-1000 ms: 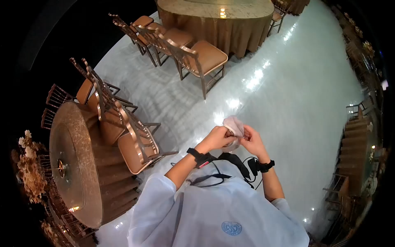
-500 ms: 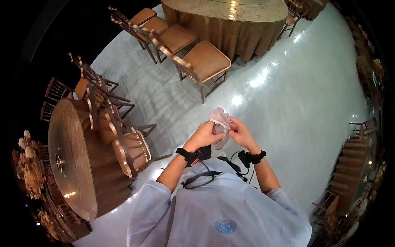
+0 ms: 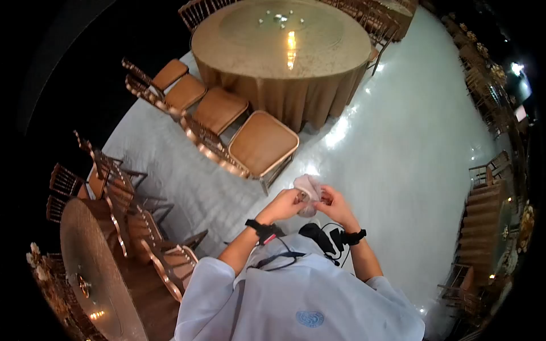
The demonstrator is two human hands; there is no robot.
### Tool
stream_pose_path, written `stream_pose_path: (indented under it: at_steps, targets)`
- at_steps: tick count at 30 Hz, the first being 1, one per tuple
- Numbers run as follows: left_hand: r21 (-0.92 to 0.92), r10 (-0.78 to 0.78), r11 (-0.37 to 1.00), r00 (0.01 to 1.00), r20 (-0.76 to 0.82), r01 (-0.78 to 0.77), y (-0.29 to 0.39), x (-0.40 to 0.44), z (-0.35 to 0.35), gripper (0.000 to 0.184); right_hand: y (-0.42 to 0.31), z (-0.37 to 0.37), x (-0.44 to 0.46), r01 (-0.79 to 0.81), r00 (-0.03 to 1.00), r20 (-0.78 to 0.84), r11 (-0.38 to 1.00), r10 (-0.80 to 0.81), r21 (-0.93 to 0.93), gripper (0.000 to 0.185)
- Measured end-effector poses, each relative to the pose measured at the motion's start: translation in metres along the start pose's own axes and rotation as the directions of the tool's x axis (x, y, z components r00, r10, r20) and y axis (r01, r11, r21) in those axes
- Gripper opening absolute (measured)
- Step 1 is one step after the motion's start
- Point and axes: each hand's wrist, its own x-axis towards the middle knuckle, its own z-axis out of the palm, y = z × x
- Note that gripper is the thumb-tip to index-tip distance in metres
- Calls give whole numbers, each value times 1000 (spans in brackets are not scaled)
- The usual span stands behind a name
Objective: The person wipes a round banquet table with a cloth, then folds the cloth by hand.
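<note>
A crumpled pinkish-grey cloth (image 3: 307, 184) is bunched between my two hands, out in front of my body. My left hand (image 3: 284, 206) pinches its left side, with thumb and fingers closed on the fabric. On the other side my right hand (image 3: 338, 207) has its fingers bent around the cloth's right edge. Part of the cloth hangs below the fingers. Whether anything is wrapped inside it, I cannot tell. Black straps with cables circle both wrists.
Ahead stands a round table (image 3: 227, 42) with a brown cloth, and chairs (image 3: 264, 142) line its near left side. Another round table (image 3: 85, 244) with chairs is at the left. The pale shiny floor (image 3: 404, 148) runs along the right, beside a further draped table (image 3: 483, 221).
My view has tilted up and come nearer the far table, which shows more of its top. Both hands still hold the cloth, and its folds have shifted between the fingers.
</note>
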Motion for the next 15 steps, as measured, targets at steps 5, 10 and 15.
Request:
stream_pose_path:
  at_steps: [5,10,15]
  targets:
    - [-246,18,967,985,-169,-60,2,10,-18,23,-4,-9,51,30,988,153,999,-27,-15,41]
    - [-501,-197,864,951,-236,54,-32,5,-12,29,-18,-8,98,187,921,337,981,-196,59,44]
    - [-590,-292,806,897,-331,45,-23,13,5,31,-18,-26,116,227,862,473,973,-181,-41,39]
